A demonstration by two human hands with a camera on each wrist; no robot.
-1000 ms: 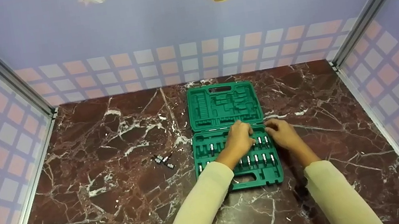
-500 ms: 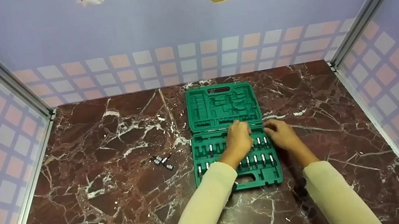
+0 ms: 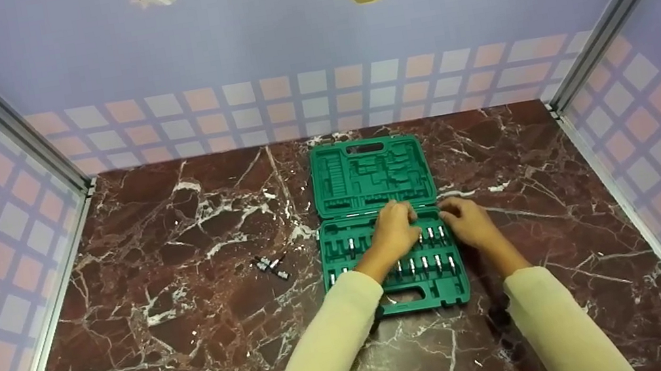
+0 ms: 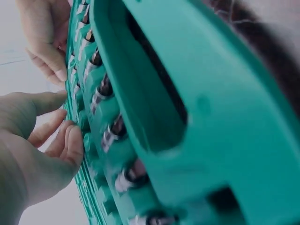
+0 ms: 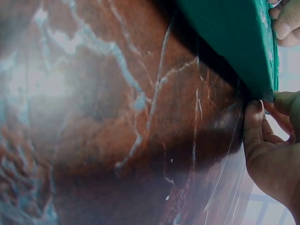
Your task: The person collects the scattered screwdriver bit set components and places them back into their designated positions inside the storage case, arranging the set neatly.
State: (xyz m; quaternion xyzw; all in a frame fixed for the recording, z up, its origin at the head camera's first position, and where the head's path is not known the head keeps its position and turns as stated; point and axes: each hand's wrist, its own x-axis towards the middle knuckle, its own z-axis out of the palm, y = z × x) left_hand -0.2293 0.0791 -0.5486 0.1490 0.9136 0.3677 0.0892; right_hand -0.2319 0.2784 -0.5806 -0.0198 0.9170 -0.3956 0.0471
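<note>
An open green plastic case (image 3: 389, 295) lies on the marbled surface, lid folded back. Rows of bit sockets (image 3: 425, 265), silver with dark tips, sit in its slots; others show in the left wrist view, such as one bit socket (image 4: 112, 132). My left hand (image 3: 392, 232) is over the upper row, its fingers bent down at the slots. Whether anything is between its fingertips is hidden. At the case's right edge, near the hinge, my right hand (image 3: 469, 223) grips the rim; the right wrist view shows its thumb and fingers at the case corner (image 5: 253, 70).
Several loose bit sockets (image 3: 270, 265) lie close together on the marbled tabletop (image 3: 196, 339), left of the case. The moulded lid (image 3: 369, 172) lies behind the tray. Patterned walls (image 3: 317, 101) stand at the back and on both sides.
My left hand stays at the same slots and shifts only slightly, its thumb showing further from the fingers than half a second ago. The right hand and case keep their places.
</note>
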